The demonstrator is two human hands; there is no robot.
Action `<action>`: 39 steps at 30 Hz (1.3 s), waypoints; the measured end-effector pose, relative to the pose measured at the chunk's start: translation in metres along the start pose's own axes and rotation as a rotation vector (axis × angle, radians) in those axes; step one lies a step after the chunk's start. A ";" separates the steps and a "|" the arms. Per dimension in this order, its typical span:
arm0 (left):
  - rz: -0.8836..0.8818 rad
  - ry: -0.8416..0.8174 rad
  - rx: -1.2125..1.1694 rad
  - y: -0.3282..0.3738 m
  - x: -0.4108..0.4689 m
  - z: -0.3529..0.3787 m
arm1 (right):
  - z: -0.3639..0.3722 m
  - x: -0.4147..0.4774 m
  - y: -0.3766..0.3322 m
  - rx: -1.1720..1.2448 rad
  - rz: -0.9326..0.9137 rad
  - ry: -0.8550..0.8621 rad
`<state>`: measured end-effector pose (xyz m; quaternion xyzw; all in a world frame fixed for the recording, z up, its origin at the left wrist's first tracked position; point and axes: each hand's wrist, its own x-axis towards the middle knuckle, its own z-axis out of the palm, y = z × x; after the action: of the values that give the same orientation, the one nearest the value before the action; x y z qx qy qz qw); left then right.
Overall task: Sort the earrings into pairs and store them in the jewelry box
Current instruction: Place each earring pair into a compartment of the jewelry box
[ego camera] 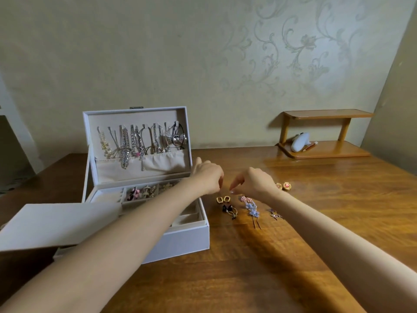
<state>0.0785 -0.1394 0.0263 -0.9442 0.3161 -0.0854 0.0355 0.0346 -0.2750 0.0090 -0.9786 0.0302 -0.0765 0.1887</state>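
Note:
A white jewelry box stands open at the left, its lid hung with necklaces and its top tray holding several earrings. Loose earrings lie on the wooden table right of the box: a gold hoop pair, a black pair, a lilac flower pair, a pink one, a purple one, and a round pink-and-gold pair. My left hand and my right hand hover just above the hoops, fingers curled down. Whether either holds anything is hidden.
A white tray or pulled-out drawer lies at the box's front left. A small wooden shelf with a white object stands at the table's far right against the wall. My forearms cross the table's front.

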 end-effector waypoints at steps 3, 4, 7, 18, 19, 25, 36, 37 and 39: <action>-0.011 -0.073 0.030 0.006 0.008 0.007 | 0.007 0.004 -0.002 -0.053 -0.011 -0.011; -0.015 -0.097 0.043 0.008 0.010 0.008 | 0.011 0.006 -0.003 -0.076 -0.014 -0.014; -0.033 -0.148 0.054 0.012 0.013 0.008 | 0.019 0.012 -0.006 -0.115 -0.009 -0.033; -0.071 -0.160 0.033 0.012 0.013 0.012 | 0.023 0.017 -0.009 -0.190 -0.008 -0.051; -0.070 -0.161 0.031 0.011 0.012 0.012 | 0.022 0.017 -0.009 -0.195 -0.007 -0.050; -0.056 -0.155 0.020 0.009 0.008 0.013 | 0.020 0.017 -0.012 -0.195 0.027 -0.088; -0.071 0.021 -0.271 -0.018 -0.009 -0.018 | 0.001 0.013 -0.024 0.062 -0.004 -0.004; -0.076 0.011 -0.333 -0.027 -0.015 -0.025 | -0.006 0.010 -0.029 0.095 -0.028 0.010; -0.084 -0.030 -0.403 -0.049 -0.031 -0.037 | -0.014 0.006 -0.046 0.162 -0.087 0.009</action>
<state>0.0759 -0.0824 0.0647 -0.9457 0.2866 -0.0077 -0.1528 0.0398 -0.2384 0.0402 -0.9601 -0.0177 -0.0911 0.2637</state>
